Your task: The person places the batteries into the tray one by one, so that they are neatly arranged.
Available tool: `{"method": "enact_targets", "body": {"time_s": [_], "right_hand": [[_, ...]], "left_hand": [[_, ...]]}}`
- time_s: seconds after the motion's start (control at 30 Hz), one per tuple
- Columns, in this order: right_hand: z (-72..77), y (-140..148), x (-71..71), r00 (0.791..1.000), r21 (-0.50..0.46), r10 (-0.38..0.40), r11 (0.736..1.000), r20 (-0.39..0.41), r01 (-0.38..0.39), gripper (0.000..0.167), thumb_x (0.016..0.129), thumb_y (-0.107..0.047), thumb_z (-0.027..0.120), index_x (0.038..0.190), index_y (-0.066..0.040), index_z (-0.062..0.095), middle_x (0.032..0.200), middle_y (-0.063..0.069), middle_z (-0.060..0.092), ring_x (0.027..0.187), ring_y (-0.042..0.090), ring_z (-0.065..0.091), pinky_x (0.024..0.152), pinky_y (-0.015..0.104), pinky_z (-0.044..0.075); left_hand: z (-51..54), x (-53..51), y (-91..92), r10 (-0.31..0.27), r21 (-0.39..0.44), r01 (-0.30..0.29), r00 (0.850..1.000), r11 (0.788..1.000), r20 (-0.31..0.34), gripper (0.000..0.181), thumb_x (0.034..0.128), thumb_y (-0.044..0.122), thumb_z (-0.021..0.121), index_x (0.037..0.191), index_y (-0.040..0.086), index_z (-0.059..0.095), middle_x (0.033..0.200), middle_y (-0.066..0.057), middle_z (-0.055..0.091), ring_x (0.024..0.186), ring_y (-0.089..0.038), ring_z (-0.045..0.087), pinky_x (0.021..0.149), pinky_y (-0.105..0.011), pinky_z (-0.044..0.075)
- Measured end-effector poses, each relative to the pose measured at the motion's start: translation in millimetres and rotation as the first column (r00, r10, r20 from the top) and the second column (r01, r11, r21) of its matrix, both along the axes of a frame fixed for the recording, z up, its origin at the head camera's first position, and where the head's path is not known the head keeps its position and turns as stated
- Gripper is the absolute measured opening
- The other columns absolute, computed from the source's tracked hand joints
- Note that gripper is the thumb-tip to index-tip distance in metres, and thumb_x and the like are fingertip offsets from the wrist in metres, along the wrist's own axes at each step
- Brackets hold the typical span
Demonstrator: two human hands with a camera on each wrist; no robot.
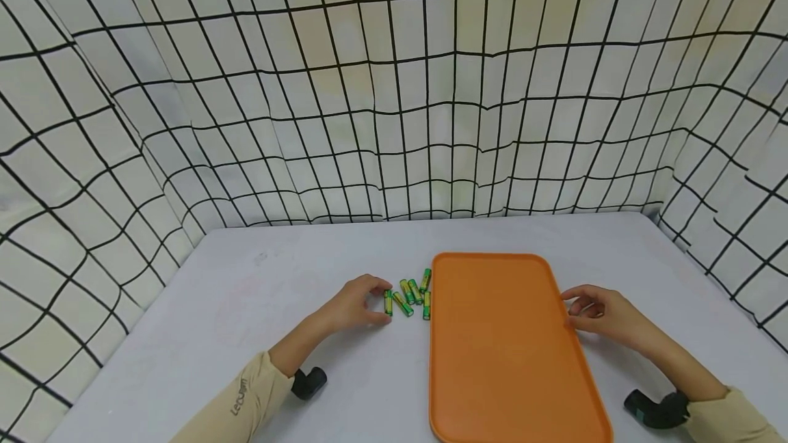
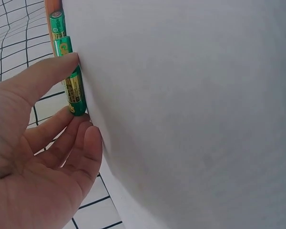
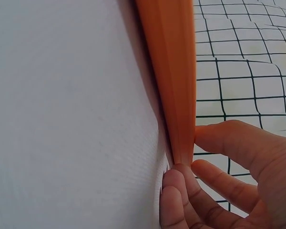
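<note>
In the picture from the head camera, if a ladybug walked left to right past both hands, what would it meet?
Left hand → green batteries → orange tray → right hand.

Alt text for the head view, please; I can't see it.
A person's left hand pinches one green battery by its ends; more batteries lie between it and an orange tray on a white table. The right hand touches the tray's right edge.

We see an orange, round-cornered tray (image 1: 498, 340) lying flat. Just left of the tray, we count six green-and-yellow batteries (image 1: 403, 303) on their sides, variously angled.
</note>
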State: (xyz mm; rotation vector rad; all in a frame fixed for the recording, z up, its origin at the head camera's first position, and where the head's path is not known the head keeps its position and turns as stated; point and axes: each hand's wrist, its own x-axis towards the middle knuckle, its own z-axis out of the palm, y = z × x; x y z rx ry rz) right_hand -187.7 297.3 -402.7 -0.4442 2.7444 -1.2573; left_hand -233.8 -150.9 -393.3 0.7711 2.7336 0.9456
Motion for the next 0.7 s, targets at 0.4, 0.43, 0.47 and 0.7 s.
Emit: {"method": "enact_targets", "body": {"time_s": [0.4, 0.43, 0.47, 0.7], "right_hand": [[-0.9, -0.8, 0.4, 1.000, 0.018, -0.004, 1.000, 0.000, 0.004, 0.040, 0.085, -0.006, 0.073, 0.120, 0.008, 0.059, 0.091, 0.006, 0.062, 0.074, 0.007, 0.055, 0.066, 0.022, 0.050], [-1.0, -0.8, 0.2, 1.000, 0.019, -0.004, 1.000, 0.002, 0.004, 0.040, 0.085, -0.006, 0.074, 0.120, 0.008, 0.059, 0.091, 0.006, 0.062, 0.074, 0.008, 0.055, 0.066, 0.022, 0.050], [-1.0, -0.8, 0.1, 1.000, 0.020, -0.003, 1.000, 0.002, 0.003, 0.040, 0.085, -0.006, 0.074, 0.120, 0.008, 0.059, 0.091, 0.006, 0.062, 0.074, 0.008, 0.055, 0.066, 0.022, 0.050], [-2.3, 0.0, -0.9, 1.000, 0.001, 0.006, 1.000, -0.003, -0.006, 0.040, 0.085, -0.006, 0.073, 0.120, 0.008, 0.058, 0.090, 0.006, 0.062, 0.073, 0.007, 0.055, 0.066, 0.022, 0.049]], "left_hand": [[0.3, -0.1, 4.1, 0.056, -0.042, -0.057, 0.998, 0.998, -0.019, 0.048, 0.0774, 0.015, 0.080, 0.118, -0.003, 0.062, 0.105, -0.008, 0.060, 0.100, -0.024, 0.055, 0.087, -0.036, 0.047], [0.3, -0.2, 4.5, 0.061, -0.046, -0.062, 0.998, 0.997, -0.018, 0.047, 0.0772, 0.015, 0.079, 0.117, -0.003, 0.062, 0.105, -0.008, 0.060, 0.101, -0.024, 0.056, 0.089, -0.038, 0.047], [0.3, -0.4, 4.9, 0.067, -0.048, -0.068, 0.998, 0.997, -0.014, 0.047, 0.0771, 0.015, 0.079, 0.117, -0.003, 0.062, 0.105, -0.007, 0.060, 0.101, -0.024, 0.056, 0.090, -0.039, 0.047], [0.9, -1.4, 5.7, 0.096, -0.064, -0.097, 0.995, 0.993, -0.025, 0.047, 0.0746, 0.017, 0.082, 0.114, -0.002, 0.064, 0.102, -0.006, 0.062, 0.097, -0.022, 0.057, 0.087, -0.037, 0.048]]}}
